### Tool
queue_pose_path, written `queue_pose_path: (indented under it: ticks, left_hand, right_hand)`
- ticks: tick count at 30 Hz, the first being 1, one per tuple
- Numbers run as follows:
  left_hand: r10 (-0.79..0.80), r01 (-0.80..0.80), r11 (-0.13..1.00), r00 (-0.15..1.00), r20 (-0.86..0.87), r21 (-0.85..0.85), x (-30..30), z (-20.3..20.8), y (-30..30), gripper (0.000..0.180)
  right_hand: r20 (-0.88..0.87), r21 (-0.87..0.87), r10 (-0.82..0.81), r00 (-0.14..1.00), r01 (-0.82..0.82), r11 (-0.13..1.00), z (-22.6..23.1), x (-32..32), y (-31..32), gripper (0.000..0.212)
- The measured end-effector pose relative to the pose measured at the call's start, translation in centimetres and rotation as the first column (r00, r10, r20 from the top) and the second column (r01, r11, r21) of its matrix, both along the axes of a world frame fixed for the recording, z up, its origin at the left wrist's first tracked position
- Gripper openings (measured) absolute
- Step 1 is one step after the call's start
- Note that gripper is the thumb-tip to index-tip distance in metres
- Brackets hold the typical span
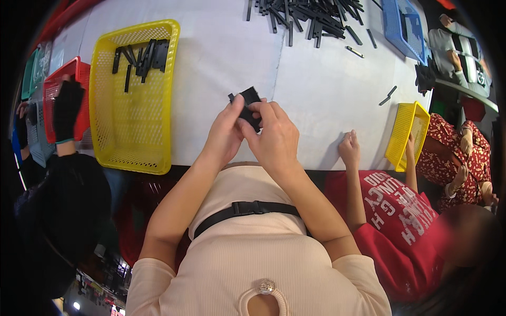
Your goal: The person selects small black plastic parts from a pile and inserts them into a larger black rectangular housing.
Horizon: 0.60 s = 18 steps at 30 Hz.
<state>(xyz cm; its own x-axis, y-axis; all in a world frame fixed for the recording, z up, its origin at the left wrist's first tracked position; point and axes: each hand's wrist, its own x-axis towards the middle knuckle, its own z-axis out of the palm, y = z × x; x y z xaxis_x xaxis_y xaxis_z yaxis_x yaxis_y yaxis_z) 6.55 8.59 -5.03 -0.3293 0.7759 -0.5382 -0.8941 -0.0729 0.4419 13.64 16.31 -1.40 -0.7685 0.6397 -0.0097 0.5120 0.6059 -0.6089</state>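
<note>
The white bench (221, 58) carries all the work material. At its left stands the large yellow basket (129, 124), holding loose black strips (150, 55) toward its far end; the near part of its mesh floor is bare. A heap of black strips (311, 16) is spread at the far side of the bench. The blue basket (392, 23) stands at far right, and the small yellow basket (399, 129) stands at the near right, beside a co-worker in a red shirt.

The left hand (225, 131) and right hand (275, 134) meet over the near edge of the bench. Between them, clear of the surface, is the black part (250, 96). The left fingers are closed on its left side, thumb uppermost; the right fingers pinch its right and lower portion. Whether it is one piece or several cannot be determined. A narrow end (231, 98) projects beside the left thumb.

Step in hand, as judged: two-handed handling or fitting of the part. The next move appears to require a steady left hold, with fine pressure or adjustment from the right fingers.
</note>
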Motion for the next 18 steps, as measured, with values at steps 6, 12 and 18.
queue_pose_path:
  ticks: [6, 12, 18]
  left_hand:
    - [0.079, -0.081, 0.994, 0.996, -0.034, -0.07, -1.5, 0.2, 0.4, 0.03]
    - [0.041, -0.047, 0.991, 0.998, -0.053, -0.128, -2.1, 0.7, 0.6, 0.029]
    - [0.037, -0.042, 0.989, 0.999, -0.04, -0.139, -2.0, 0.0, 0.1, 0.029]
  right_hand:
    - [-0.026, -0.431, -0.108, 0.994, 0.086, 0.898, -3.6, -1.9, 10.6, 0.026]
    - [0.088, 0.117, -0.463, 0.882, 0.453, 0.884, -10.0, -4.2, 20.8, 0.022]
    - [0.201, 0.204, -0.541, 0.817, 0.505, 0.838, -10.5, -6.3, 19.3, 0.031]
